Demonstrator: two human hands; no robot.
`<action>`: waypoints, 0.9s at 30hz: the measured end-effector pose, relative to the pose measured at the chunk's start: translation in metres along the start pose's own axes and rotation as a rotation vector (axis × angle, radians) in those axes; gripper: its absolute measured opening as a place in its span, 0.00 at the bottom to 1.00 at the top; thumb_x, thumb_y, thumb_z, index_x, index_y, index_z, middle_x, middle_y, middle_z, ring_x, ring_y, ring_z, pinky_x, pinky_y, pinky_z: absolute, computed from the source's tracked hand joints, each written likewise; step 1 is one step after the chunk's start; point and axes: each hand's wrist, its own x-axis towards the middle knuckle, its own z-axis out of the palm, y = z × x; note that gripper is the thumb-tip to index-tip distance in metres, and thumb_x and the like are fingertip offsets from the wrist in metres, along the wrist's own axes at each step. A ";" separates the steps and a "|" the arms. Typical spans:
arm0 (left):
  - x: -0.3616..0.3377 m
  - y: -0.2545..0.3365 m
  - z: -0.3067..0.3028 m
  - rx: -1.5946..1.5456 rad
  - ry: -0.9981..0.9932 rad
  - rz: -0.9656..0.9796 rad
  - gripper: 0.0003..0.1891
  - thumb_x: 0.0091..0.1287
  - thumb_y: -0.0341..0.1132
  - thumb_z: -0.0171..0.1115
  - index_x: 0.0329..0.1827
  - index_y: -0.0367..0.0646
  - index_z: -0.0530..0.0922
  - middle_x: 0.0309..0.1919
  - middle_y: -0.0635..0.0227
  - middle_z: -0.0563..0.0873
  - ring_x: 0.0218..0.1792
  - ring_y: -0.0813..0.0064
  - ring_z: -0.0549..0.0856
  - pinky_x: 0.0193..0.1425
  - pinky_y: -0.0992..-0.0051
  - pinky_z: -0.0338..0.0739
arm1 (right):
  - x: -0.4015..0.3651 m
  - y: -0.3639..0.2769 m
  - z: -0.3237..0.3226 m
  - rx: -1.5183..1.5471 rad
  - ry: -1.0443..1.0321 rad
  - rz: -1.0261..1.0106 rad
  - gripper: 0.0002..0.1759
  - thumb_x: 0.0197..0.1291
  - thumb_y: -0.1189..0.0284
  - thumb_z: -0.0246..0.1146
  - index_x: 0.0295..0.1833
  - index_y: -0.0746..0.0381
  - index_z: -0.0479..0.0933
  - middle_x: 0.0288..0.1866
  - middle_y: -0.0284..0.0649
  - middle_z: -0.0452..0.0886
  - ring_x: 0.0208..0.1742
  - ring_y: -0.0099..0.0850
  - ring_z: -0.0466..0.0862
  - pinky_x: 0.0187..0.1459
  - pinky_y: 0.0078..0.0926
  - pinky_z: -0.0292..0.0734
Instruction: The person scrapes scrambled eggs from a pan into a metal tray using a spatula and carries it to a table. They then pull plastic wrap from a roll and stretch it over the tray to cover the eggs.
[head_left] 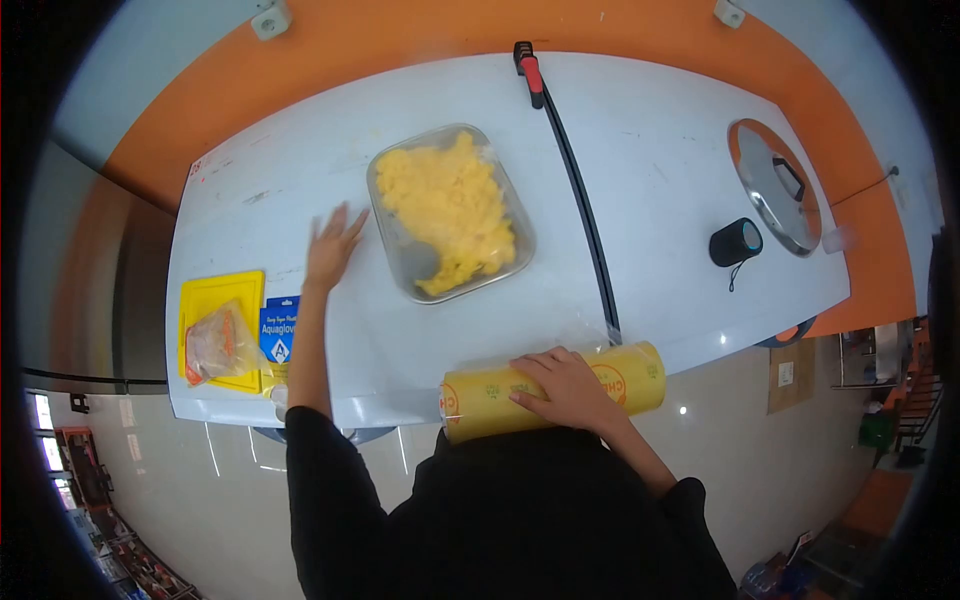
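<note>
A metal tray (525,238) holding a lumpy yellow food (450,205) lies on the white table (660,180), and a clear film seems to cover it. My left hand (335,250) is just left of the tray, fingers spread, holding nothing and apart from the tray. Against my body at the table's front edge is a large roll of clear film (640,375) with a yellow printed core. My right hand (565,388) rests over the middle of this roll, its fingers wrapped on it.
At the left are a yellow cutting board (250,290) with a plastic bag (220,345) and a blue glove box (277,330). A red-and-black tool (530,80) lies at the back. On the right are a black speaker (735,243) and a metal lid (770,190).
</note>
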 end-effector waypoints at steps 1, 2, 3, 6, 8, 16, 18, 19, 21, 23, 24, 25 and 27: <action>-0.011 -0.005 -0.009 0.285 0.002 0.005 0.30 0.63 0.33 0.53 0.68 0.67 0.58 0.69 0.60 0.57 0.69 0.61 0.56 0.69 0.49 0.46 | 0.003 0.005 -0.004 -0.007 0.012 -0.005 0.24 0.56 0.54 0.56 0.51 0.60 0.74 0.50 0.40 0.76 0.51 0.36 0.72 0.54 0.34 0.65; -0.016 -0.002 -0.011 0.292 0.018 0.006 0.30 0.63 0.33 0.53 0.68 0.67 0.58 0.69 0.60 0.57 0.69 0.61 0.56 0.69 0.49 0.46 | 0.006 0.010 -0.009 0.092 -0.034 0.027 0.23 0.56 0.56 0.57 0.52 0.59 0.73 0.51 0.40 0.75 0.52 0.36 0.71 0.54 0.34 0.65; -0.022 0.009 -0.015 0.241 0.107 -0.073 0.31 0.62 0.33 0.54 0.69 0.64 0.57 0.69 0.60 0.57 0.69 0.61 0.56 0.68 0.48 0.45 | 0.009 0.014 -0.012 0.196 -0.088 0.060 0.22 0.55 0.58 0.58 0.52 0.58 0.73 0.52 0.40 0.74 0.53 0.36 0.71 0.54 0.35 0.66; -0.029 0.075 -0.023 -0.132 0.441 -0.211 0.30 0.61 0.34 0.56 0.68 0.49 0.59 0.68 0.60 0.59 0.69 0.62 0.57 0.68 0.47 0.42 | 0.036 0.027 -0.028 -0.247 0.364 -0.097 0.19 0.55 0.62 0.60 0.51 0.56 0.74 0.49 0.41 0.75 0.52 0.39 0.72 0.51 0.37 0.68; -0.033 0.129 -0.014 -0.230 0.355 -0.098 0.28 0.60 0.36 0.58 0.64 0.42 0.63 0.66 0.60 0.62 0.68 0.62 0.59 0.68 0.48 0.44 | 0.053 0.050 -0.020 -0.222 0.312 -0.028 0.15 0.55 0.64 0.59 0.48 0.56 0.74 0.45 0.42 0.76 0.49 0.40 0.73 0.48 0.36 0.69; -0.026 0.198 0.005 -0.037 0.284 0.080 0.28 0.52 0.48 0.62 0.60 0.65 0.69 0.63 0.74 0.68 0.61 0.70 0.71 0.63 0.60 0.64 | 0.038 0.065 -0.020 0.551 0.023 0.306 0.08 0.53 0.78 0.46 0.32 0.66 0.72 0.19 0.38 0.70 0.21 0.26 0.69 0.25 0.21 0.63; -0.022 0.194 0.005 -0.019 0.298 0.063 0.28 0.51 0.50 0.61 0.59 0.66 0.70 0.63 0.74 0.68 0.60 0.71 0.71 0.62 0.61 0.65 | 0.021 0.073 -0.017 0.659 0.060 0.322 0.09 0.51 0.80 0.45 0.30 0.67 0.72 0.17 0.36 0.68 0.20 0.22 0.67 0.23 0.19 0.59; -0.023 0.194 0.007 -0.007 0.303 0.067 0.28 0.52 0.50 0.61 0.59 0.67 0.70 0.63 0.74 0.68 0.60 0.71 0.71 0.62 0.61 0.65 | 0.012 0.071 -0.022 0.836 0.121 0.430 0.09 0.49 0.81 0.44 0.28 0.66 0.71 0.17 0.34 0.67 0.19 0.20 0.64 0.22 0.17 0.56; -0.025 0.194 0.008 0.002 0.296 0.080 0.28 0.52 0.49 0.61 0.59 0.68 0.70 0.63 0.74 0.68 0.60 0.71 0.71 0.62 0.61 0.66 | -0.004 0.075 -0.022 1.020 0.187 0.552 0.09 0.47 0.82 0.44 0.25 0.66 0.70 0.16 0.31 0.65 0.18 0.18 0.62 0.20 0.16 0.53; -0.024 0.193 0.007 -0.072 0.297 0.100 0.23 0.58 0.45 0.56 0.60 0.66 0.69 0.63 0.70 0.69 0.58 0.66 0.73 0.61 0.58 0.65 | -0.022 0.086 -0.022 1.290 0.235 0.732 0.08 0.46 0.83 0.44 0.22 0.64 0.68 0.15 0.29 0.63 0.17 0.16 0.59 0.18 0.15 0.48; -0.022 0.191 0.008 -0.079 0.296 0.112 0.23 0.58 0.45 0.56 0.60 0.66 0.69 0.63 0.70 0.69 0.58 0.66 0.73 0.61 0.58 0.65 | -0.027 0.087 -0.020 1.308 0.242 0.757 0.08 0.46 0.82 0.44 0.23 0.63 0.67 0.15 0.29 0.62 0.15 0.16 0.57 0.17 0.16 0.46; -0.021 0.187 0.009 -0.061 0.271 0.109 0.24 0.58 0.45 0.56 0.60 0.66 0.69 0.62 0.69 0.69 0.58 0.66 0.73 0.62 0.57 0.64 | -0.030 0.088 -0.019 1.309 0.257 0.764 0.08 0.46 0.82 0.44 0.23 0.63 0.67 0.15 0.29 0.62 0.15 0.16 0.57 0.17 0.16 0.46; -0.017 0.174 0.010 -0.050 0.235 0.122 0.24 0.57 0.44 0.56 0.60 0.65 0.69 0.62 0.68 0.70 0.59 0.66 0.72 0.62 0.57 0.64 | -0.036 0.083 -0.013 1.281 0.331 0.712 0.07 0.47 0.81 0.44 0.26 0.63 0.69 0.15 0.29 0.62 0.15 0.16 0.57 0.16 0.16 0.45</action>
